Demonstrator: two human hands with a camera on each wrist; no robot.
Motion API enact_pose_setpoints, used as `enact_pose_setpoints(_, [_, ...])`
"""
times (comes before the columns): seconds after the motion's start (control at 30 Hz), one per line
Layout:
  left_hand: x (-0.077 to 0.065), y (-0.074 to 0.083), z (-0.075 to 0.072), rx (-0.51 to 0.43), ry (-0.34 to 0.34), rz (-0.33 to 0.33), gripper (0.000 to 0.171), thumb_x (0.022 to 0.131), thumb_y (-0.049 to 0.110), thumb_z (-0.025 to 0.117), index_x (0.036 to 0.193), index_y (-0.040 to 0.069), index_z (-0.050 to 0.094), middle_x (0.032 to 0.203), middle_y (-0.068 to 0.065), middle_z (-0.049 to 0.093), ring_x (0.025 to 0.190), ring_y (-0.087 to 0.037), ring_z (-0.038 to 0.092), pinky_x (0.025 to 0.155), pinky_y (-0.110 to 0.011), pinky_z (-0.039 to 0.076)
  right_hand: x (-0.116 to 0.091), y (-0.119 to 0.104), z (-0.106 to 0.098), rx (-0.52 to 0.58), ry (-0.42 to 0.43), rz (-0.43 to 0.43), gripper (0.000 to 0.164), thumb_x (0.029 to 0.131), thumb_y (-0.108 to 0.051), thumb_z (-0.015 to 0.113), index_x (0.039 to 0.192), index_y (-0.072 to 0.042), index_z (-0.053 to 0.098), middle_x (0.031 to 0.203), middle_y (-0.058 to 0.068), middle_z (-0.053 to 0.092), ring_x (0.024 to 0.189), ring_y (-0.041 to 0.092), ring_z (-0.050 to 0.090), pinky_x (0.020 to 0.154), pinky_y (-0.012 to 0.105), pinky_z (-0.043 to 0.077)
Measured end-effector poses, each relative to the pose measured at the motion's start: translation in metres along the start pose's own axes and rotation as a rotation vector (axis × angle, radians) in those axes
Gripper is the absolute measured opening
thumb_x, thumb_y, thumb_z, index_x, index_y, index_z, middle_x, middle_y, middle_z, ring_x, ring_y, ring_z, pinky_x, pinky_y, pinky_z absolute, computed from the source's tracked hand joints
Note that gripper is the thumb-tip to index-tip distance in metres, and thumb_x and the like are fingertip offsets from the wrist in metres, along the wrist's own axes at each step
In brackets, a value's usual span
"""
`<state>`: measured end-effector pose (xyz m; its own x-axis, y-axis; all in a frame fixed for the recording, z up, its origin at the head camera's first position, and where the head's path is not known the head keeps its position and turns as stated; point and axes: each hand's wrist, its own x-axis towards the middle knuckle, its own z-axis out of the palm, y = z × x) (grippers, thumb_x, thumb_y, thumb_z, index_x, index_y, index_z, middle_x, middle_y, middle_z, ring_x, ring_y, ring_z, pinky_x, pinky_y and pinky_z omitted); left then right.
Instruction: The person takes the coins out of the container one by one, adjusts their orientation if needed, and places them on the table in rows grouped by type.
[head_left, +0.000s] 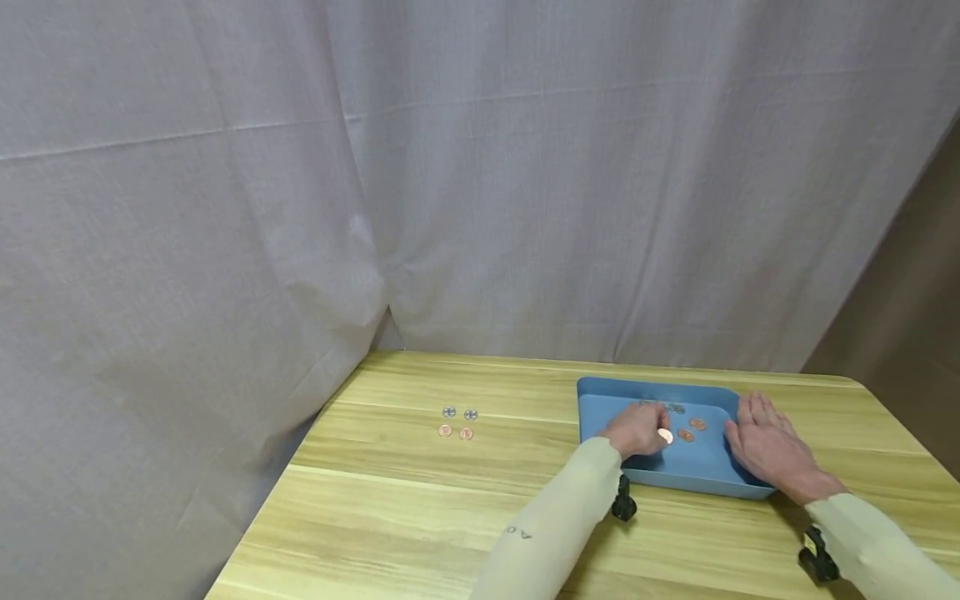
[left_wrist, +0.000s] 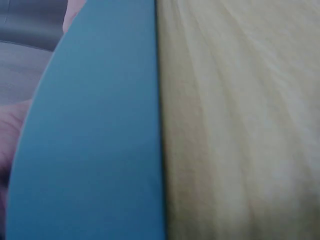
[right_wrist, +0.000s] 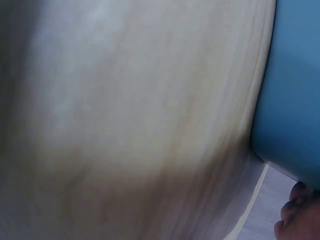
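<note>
A shallow blue tray [head_left: 701, 481] lies on the wooden table. My left hand [head_left: 637, 428] reaches over its near-left side, fingers curled, and pinches a bright copper coin [head_left: 665, 436] at the fingertips. Just right of that coin lie two copper coins [head_left: 686, 435] on the tray floor, with silver coins [head_left: 677, 409] behind them, partly hidden by the hand. Against the tray's right wall rests my right hand [head_left: 772, 446], its fingers straight. The left wrist view mostly shows the tray's outer wall [left_wrist: 100, 125]; only fingertips [right_wrist: 300, 215] of the right hand appear in the right wrist view.
Left of the tray, two silver coins [head_left: 449, 412] sit in a row behind two copper coins [head_left: 446, 431] on the table [head_left: 360, 500]. A grey curtain [head_left: 510, 208] hangs behind and along the left side of the table.
</note>
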<state>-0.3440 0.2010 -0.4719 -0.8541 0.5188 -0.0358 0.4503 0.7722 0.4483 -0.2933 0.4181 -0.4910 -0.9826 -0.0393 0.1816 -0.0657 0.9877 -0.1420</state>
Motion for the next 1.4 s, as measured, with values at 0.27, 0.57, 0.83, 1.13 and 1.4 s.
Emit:
enact_pose_setpoints(0.27, [-0.004,-0.002,0.004,0.023,-0.005,0.044,0.011,0.095,0.027,0.064,0.1,0.03,0.055,0.085,0.014,0.058,0.067,-0.008,0.048,0.065,-0.021,0.041,0.001,0.002,0.004,0.007,0.002,-0.01,0.068,0.106,-0.03,0.033,0.143,0.023,0.012,0.149,0.046,0.01,0.141,0.058,0.01,0.114,0.067,0.011])
enact_pose_setpoints(0.57, [-0.013,-0.003,0.002,-0.14,-0.027,0.028,0.005,0.1,0.025,0.056,0.104,0.029,0.057,0.083,0.013,0.058,0.059,-0.01,0.045,0.059,-0.024,0.04,0.001,0.003,0.006,0.009,0.019,-0.013,0.067,0.106,-0.03,0.031,0.142,0.024,0.015,0.147,0.048,0.013,0.139,0.059,0.013,0.113,0.068,0.013])
enact_pose_setpoints(0.83, [-0.02,-0.01,-0.006,-0.162,-0.038,0.068,0.02,0.1,0.014,0.054,0.114,0.027,0.06,0.1,0.013,0.064,0.066,-0.007,0.05,0.061,-0.023,0.04,0.002,0.0,0.004,0.012,0.029,-0.011,0.065,0.106,-0.03,0.03,0.14,0.025,0.017,0.145,0.048,0.016,0.138,0.059,0.016,0.111,0.068,0.016])
enact_pose_setpoints(1.13, [-0.031,-0.022,-0.026,-0.208,-0.021,0.147,0.025,0.101,0.008,0.046,0.117,0.022,0.061,0.097,0.012,0.065,0.065,-0.007,0.049,0.058,-0.021,0.039,0.005,0.001,0.002,-0.009,0.029,-0.015,0.065,0.106,-0.029,0.031,0.14,0.025,0.016,0.146,0.048,0.016,0.139,0.059,0.014,0.112,0.068,0.015])
enact_pose_setpoints(1.4, [-0.046,-0.034,-0.046,-0.239,-0.043,0.181,0.027,0.104,0.011,0.041,0.122,0.019,0.06,0.1,0.009,0.064,0.058,-0.009,0.043,0.055,-0.022,0.039,0.002,0.001,0.002,-0.002,0.011,0.006,0.066,0.105,-0.027,0.035,0.141,0.024,0.014,0.146,0.048,0.013,0.139,0.058,0.012,0.115,0.066,0.009])
